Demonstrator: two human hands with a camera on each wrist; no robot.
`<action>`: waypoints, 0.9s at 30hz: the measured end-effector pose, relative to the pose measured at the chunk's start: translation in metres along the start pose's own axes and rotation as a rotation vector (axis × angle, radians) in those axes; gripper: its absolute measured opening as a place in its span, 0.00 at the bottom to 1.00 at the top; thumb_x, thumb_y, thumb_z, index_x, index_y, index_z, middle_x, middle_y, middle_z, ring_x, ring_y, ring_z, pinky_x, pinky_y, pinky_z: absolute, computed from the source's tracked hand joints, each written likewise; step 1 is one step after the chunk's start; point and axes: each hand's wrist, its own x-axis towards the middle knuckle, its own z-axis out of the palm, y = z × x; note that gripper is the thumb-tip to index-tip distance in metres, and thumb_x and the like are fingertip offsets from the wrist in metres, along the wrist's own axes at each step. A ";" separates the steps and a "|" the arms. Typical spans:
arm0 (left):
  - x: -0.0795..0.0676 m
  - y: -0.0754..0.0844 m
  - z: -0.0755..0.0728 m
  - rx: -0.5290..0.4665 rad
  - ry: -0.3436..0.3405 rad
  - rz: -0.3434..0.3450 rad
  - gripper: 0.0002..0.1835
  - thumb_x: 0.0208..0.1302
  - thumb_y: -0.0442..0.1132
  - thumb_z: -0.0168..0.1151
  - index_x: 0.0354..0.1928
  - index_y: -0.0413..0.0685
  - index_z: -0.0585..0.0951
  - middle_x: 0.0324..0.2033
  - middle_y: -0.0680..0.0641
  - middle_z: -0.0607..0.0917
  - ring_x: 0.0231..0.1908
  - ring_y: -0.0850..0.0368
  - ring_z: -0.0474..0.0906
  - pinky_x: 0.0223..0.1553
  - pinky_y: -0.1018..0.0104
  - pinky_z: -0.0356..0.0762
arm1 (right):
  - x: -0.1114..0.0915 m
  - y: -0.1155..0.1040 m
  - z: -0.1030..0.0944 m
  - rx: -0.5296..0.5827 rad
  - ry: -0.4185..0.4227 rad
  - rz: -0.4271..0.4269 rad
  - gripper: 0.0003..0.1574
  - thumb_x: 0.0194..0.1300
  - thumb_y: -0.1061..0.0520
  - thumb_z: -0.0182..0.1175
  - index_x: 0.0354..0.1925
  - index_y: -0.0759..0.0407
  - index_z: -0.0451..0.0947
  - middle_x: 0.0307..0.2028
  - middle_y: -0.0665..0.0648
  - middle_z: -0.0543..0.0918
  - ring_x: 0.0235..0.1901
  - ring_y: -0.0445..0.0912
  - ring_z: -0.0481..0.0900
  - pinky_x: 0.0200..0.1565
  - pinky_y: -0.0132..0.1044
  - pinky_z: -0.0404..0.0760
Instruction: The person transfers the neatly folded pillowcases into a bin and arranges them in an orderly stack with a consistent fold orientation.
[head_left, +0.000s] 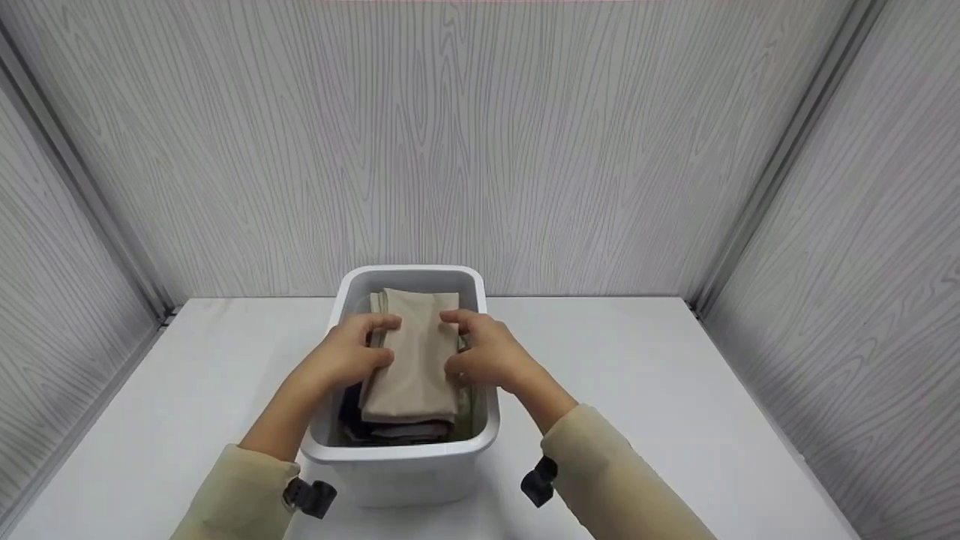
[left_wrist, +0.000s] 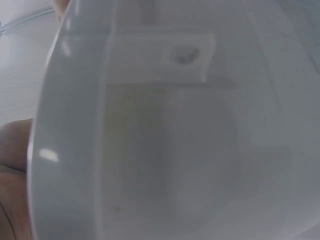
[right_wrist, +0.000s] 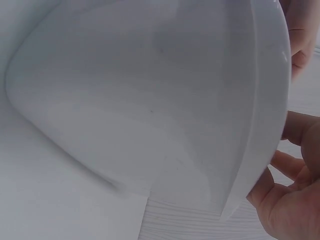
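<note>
A folded beige cloth (head_left: 416, 360) lies on top of a stack of folded fabric inside a white plastic bin (head_left: 409, 454). In the head view my left hand (head_left: 349, 352) holds the cloth's left edge, with index finger and thumb showing apart on its upper face. My right hand (head_left: 491, 349) holds the opposite edge with curved fingers. The fingers beneath the edges are hidden. Dark and grey fabrics (head_left: 409, 431) show under the beige cloth's near end. In the right wrist view, the right hand (right_wrist: 292, 195) reaches over the bin's rim; the bin wall hides the cloth.
The bin stands on a white table (head_left: 615, 390), close to the grey wood-grain back panel (head_left: 450, 150). Similar panels rise at left and right. Black wrist mounts (head_left: 309, 496) sit on both beige sleeves. The bin's outer wall (left_wrist: 175, 150) fills most of the left wrist view.
</note>
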 end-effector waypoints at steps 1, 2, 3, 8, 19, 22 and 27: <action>0.000 -0.001 0.000 0.007 0.001 -0.002 0.29 0.60 0.28 0.57 0.67 0.34 0.72 0.65 0.34 0.74 0.65 0.39 0.67 0.66 0.40 0.65 | 0.001 0.000 0.001 -0.007 0.001 -0.001 0.49 0.49 0.70 0.67 0.71 0.54 0.68 0.61 0.65 0.76 0.46 0.51 0.82 0.35 0.41 0.87; 0.000 -0.001 0.000 0.010 0.004 -0.004 0.29 0.60 0.28 0.57 0.66 0.34 0.72 0.65 0.34 0.74 0.65 0.39 0.67 0.66 0.40 0.65 | 0.001 -0.001 0.002 -0.021 0.005 -0.003 0.49 0.49 0.70 0.67 0.71 0.54 0.68 0.61 0.65 0.76 0.47 0.51 0.81 0.35 0.40 0.86; 0.000 -0.002 -0.001 0.012 0.007 -0.007 0.29 0.60 0.28 0.57 0.66 0.34 0.73 0.65 0.34 0.74 0.65 0.40 0.67 0.66 0.41 0.65 | 0.002 -0.001 0.003 -0.037 0.010 -0.005 0.49 0.49 0.69 0.67 0.70 0.54 0.68 0.60 0.65 0.77 0.47 0.51 0.81 0.35 0.39 0.86; -0.001 -0.004 -0.001 0.023 0.012 -0.003 0.29 0.60 0.28 0.57 0.66 0.34 0.73 0.64 0.33 0.75 0.64 0.39 0.67 0.65 0.40 0.65 | 0.003 -0.003 0.005 -0.080 0.029 -0.009 0.49 0.48 0.69 0.68 0.70 0.54 0.70 0.60 0.66 0.77 0.47 0.51 0.80 0.34 0.39 0.86; -0.002 -0.008 -0.003 0.063 0.025 0.001 0.29 0.59 0.30 0.58 0.65 0.36 0.74 0.64 0.34 0.75 0.66 0.38 0.66 0.67 0.39 0.62 | 0.004 -0.006 0.008 -0.107 0.040 -0.002 0.48 0.48 0.70 0.67 0.69 0.54 0.71 0.59 0.66 0.79 0.44 0.50 0.81 0.32 0.37 0.85; -0.001 -0.009 -0.003 0.065 0.022 -0.005 0.29 0.59 0.30 0.59 0.66 0.37 0.73 0.65 0.34 0.74 0.67 0.38 0.65 0.68 0.39 0.61 | 0.004 -0.007 0.009 -0.144 0.049 -0.001 0.47 0.48 0.69 0.67 0.68 0.54 0.71 0.59 0.65 0.79 0.45 0.50 0.80 0.35 0.38 0.84; -0.001 -0.011 -0.002 0.099 -0.014 -0.013 0.31 0.64 0.34 0.60 0.69 0.36 0.69 0.68 0.32 0.69 0.71 0.34 0.60 0.68 0.36 0.59 | 0.004 -0.006 0.008 -0.223 0.062 -0.012 0.44 0.51 0.67 0.65 0.68 0.54 0.72 0.60 0.63 0.80 0.48 0.50 0.80 0.39 0.40 0.84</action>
